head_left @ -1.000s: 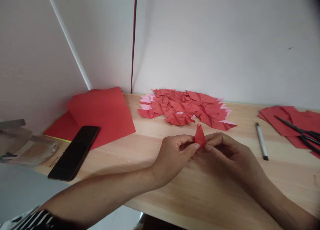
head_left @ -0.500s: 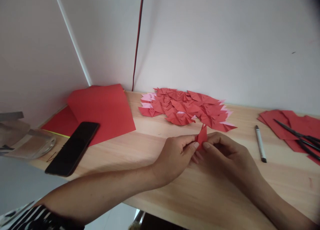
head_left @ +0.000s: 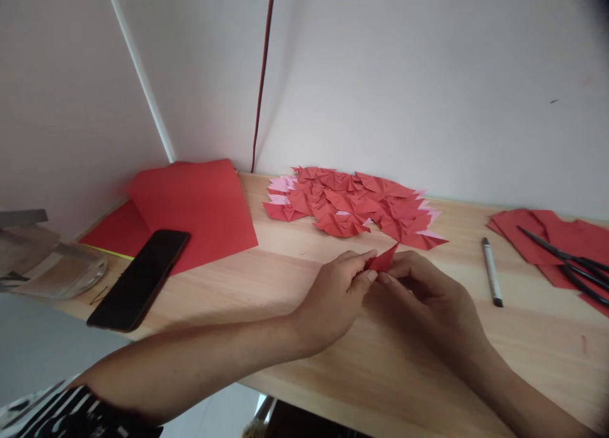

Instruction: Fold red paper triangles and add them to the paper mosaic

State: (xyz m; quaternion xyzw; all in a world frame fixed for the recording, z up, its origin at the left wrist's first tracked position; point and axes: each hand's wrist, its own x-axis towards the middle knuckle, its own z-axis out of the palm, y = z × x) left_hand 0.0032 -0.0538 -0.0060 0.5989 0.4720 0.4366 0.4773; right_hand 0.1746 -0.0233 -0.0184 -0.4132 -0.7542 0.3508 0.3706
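Observation:
A small folded piece of red paper (head_left: 382, 260) is pinched between both hands above the wooden table. My left hand (head_left: 340, 292) grips its left side with thumb and fingers. From the right, my right hand (head_left: 431, 292) holds its lower edge, thumb in front; the fingertips behind the paper are partly hidden. One pointed corner sticks up to the right. Just beyond the hands, several folded red paper pieces (head_left: 342, 200) lie in overlapping rows, with pink ones (head_left: 280, 200) showing at the sides.
Large red sheets (head_left: 200, 203) lie at the left, a black phone (head_left: 137, 282) partly over them. A clear plastic object (head_left: 61, 273) stands at the far left. On the right are a white marker (head_left: 492, 273), cut red papers (head_left: 528, 238) and black scissors (head_left: 571, 260).
The folded red paper has turned in my fingers: its point stood nearly upright and now leans to the right. Both hands stay in nearly the same place.

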